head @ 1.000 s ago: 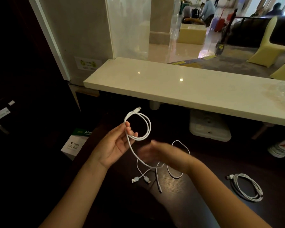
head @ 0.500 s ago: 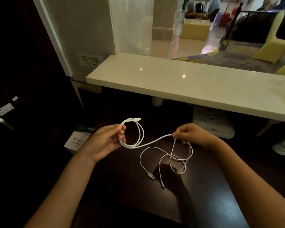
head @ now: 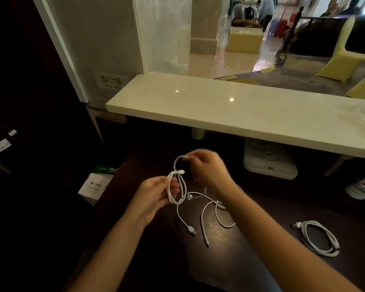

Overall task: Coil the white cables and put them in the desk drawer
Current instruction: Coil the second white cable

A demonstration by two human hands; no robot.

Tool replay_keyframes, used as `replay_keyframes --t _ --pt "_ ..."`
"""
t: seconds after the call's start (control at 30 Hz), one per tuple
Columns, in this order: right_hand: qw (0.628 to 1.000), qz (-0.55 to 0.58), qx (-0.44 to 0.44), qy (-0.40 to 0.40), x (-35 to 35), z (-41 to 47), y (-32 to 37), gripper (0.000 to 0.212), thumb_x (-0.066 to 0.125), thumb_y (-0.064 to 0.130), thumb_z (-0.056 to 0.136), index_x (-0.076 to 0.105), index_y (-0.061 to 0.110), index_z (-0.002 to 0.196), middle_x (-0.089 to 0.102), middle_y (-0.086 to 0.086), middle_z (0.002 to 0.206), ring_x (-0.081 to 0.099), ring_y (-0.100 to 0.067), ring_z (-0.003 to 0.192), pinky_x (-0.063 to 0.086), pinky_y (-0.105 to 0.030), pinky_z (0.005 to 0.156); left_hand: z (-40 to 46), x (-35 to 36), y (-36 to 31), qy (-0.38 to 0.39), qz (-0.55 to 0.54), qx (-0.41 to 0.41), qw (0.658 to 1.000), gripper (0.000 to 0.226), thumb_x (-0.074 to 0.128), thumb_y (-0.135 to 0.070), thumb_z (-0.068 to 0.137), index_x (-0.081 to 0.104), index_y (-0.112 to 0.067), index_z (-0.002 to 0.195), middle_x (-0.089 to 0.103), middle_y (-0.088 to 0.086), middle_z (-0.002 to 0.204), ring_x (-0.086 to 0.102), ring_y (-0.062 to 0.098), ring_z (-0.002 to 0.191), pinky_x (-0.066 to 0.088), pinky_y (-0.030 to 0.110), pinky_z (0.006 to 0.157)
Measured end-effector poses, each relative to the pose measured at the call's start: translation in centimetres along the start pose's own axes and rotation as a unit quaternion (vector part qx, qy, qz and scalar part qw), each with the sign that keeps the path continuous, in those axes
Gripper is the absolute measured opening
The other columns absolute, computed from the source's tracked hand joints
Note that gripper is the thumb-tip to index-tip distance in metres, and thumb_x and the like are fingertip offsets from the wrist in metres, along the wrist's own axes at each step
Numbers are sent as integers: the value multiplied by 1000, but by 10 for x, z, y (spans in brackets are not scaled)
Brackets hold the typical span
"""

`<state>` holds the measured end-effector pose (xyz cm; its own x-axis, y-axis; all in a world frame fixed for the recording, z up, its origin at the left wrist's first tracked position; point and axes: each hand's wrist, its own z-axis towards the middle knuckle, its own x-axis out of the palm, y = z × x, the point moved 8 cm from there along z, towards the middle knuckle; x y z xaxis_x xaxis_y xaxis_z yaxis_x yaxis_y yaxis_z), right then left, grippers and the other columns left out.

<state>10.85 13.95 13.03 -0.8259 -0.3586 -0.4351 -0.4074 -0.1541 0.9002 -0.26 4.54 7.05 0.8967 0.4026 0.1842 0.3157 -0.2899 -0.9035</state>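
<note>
Left hand (head: pixel 154 199): held above the tabletop (head: pixel 230 262), fingers (head: pixel 173 187) curled round a few finished loops of the cable (head: pixel 177 192), thumb on the near side of the loops.
Right hand (head: pixel 209 169): just beyond and to the right of the left hand, fingertips pinching the cable at the top of a fresh loop; blurred, so the exact fingers cannot be told.
Cable: white; the coiled part stands roughly upright between the two hands, with one small plug (head: pixel 180 171) sticking out to the right at the top of the coil.
Loose end: the rest of the cable hangs from the coil and lies in slack curves on the tabletop under the right forearm, ending in a USB plug (head: pixel 192 230) and a thinner plug (head: pixel 207 243) near each other.
Second cable (head: pixel 318 239): white, already coiled, lying flat on the tabletop well to the right, apart from both hands.
Tabletop: dark wood grain, below a pale stone ledge (head: pixel 240 114).
Box (head: pixel 97 182): white with a green top, left of the tabletop, partly in shadow.
Drawer: cannot tell where it is.
</note>
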Motion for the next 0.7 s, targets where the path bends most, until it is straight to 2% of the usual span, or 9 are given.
replay_keyframes --t 0.07,0.17,0.3,0.4,0.47,0.53,0.57,0.63,0.7 --pt "998 -14 -33 42 21 -22 10 22 48 10 89 68 11 96 57 9 63 54 1 52 46 -18 56 2 4 -1 -5 -46 2 999 20 43 -9 95 63 -6 94 68 7 84 67 11 70 57 23 60" --pt "994 -50 -81 58 35 -44 15 12 54 15 88 65 17 83 59 5 63 58 -10 51 50 -25 60 7 6 -7 5 -149 14 989 22 43 -6 94 65 -7 92 72 5 78 70 10 69 57 22 61" --pt "989 -80 -119 -16 29 -49 6 13 61 17 84 58 14 71 54 6 58 56 -13 55 46 -29 59 10 1 -10 27 -231 -1 973 24 38 -8 95 62 -6 91 73 2 69 71 11 68 58 24 65" --pt "987 -91 -128 -25 32 -51 1 18 66 23 81 58 11 70 56 3 61 55 -13 59 43 -26 58 9 5 -10 51 -302 -19 952 27 34 -13 96 58 -8 87 58 -3 55 58 8 54 49 23 67" --pt "996 -22 -77 -51 29 -52 -11 22 68 30 78 57 14 69 56 4 62 52 -9 58 41 -22 57 9 5 -11 66 -327 -22 943 26 32 -14 96 54 -9 82 45 -6 50 45 6 45 38 21 65" --pt "986 132 13 -103 17 -46 -30 14 64 31 82 56 19 81 59 0 78 53 -9 68 45 -29 65 8 5 -16 93 -333 -24 938 25 35 -14 92 55 -10 78 40 -6 50 40 5 43 44 19 59" --pt "976 189 68 -85 16 -40 -39 12 59 30 87 55 20 94 59 -3 90 54 -11 73 47 -32 68 8 5 -16 113 -337 -30 934 25 39 -15 90 58 -10 76 40 -6 51 40 5 43 47 20 55" --pt "959 236 151 35 25 -31 -48 19 48 26 94 53 19 110 61 -2 99 53 -9 70 42 -27 61 7 5 -15 148 -337 -42 929 19 50 -14 83 64 -10 71 41 -6 53 41 6 44 49 21 53" --pt "930 299 172 131 33 -29 -43 19 46 21 93 64 15 99 70 0 86 49 -7 59 32 -22 56 6 8 -14 179 -339 -42 923 11 75 -11 66 65 -9 72 43 -5 54 43 6 45 51 23 55"
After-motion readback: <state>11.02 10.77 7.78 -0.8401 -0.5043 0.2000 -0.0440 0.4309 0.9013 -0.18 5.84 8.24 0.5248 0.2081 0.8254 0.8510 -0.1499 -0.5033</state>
